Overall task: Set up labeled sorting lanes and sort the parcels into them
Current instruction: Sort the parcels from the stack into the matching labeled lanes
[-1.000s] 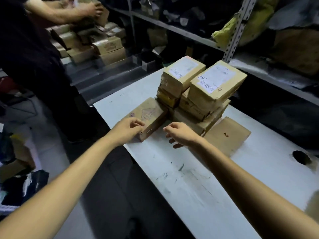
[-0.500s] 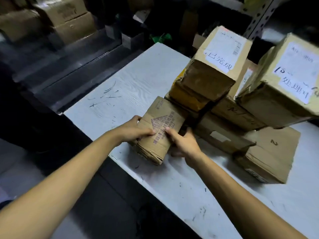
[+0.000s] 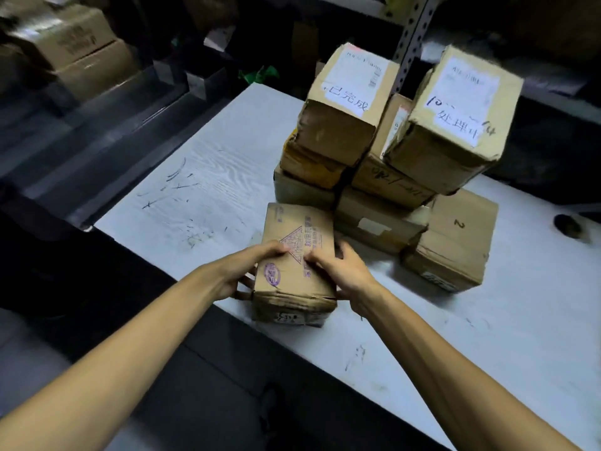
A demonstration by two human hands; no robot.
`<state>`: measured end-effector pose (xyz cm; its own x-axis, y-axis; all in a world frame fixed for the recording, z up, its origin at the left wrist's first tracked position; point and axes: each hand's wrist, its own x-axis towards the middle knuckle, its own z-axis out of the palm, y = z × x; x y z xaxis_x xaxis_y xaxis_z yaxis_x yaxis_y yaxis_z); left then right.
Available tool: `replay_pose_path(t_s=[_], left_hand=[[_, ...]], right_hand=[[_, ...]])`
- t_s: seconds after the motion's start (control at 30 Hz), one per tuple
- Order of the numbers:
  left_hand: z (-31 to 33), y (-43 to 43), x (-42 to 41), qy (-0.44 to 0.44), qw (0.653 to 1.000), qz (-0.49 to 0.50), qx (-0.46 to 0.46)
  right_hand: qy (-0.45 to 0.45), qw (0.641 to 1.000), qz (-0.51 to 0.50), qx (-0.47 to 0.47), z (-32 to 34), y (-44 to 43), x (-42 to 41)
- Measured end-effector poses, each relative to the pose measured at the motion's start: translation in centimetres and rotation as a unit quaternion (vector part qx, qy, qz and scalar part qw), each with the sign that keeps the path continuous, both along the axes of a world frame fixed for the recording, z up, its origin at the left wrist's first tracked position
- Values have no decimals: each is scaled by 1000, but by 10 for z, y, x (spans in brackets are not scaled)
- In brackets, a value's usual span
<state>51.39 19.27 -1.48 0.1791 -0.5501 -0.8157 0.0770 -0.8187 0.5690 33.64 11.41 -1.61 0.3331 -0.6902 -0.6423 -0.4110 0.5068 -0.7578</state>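
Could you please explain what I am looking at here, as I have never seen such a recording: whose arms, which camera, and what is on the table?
There is no machine here: a person wears one wide-angle camera on the head, looking forward and down, so the two bare arms reaching in are that person's own. The left hand and the right hand grip a brown stamped parcel from either side, thumbs on its top, at the near edge of a white table. Behind it stands a stack of parcels; the two top ones bear white labels with handwriting. Beside the stack lies a box marked 2. Whether the held parcel is lifted off the table, I cannot tell.
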Motion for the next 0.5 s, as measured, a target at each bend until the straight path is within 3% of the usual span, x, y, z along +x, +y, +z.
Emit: replay_pose_path(t_s=[0.13, 0.23, 0.37, 0.5], left_hand=[[20, 23, -52, 32, 998, -55, 11], [43, 33, -97, 3, 994, -105, 13], [89, 31, -157, -4, 988, -150, -36], [121, 25, -222, 20, 989, -110, -92]], right_hand=[[5, 999, 6, 37, 17, 29, -57], [-3, 999, -20, 42, 37, 50, -109], [-32, 997, -63, 19, 77, 61, -190], [-70, 992, -108, -11, 111, 73, -272]])
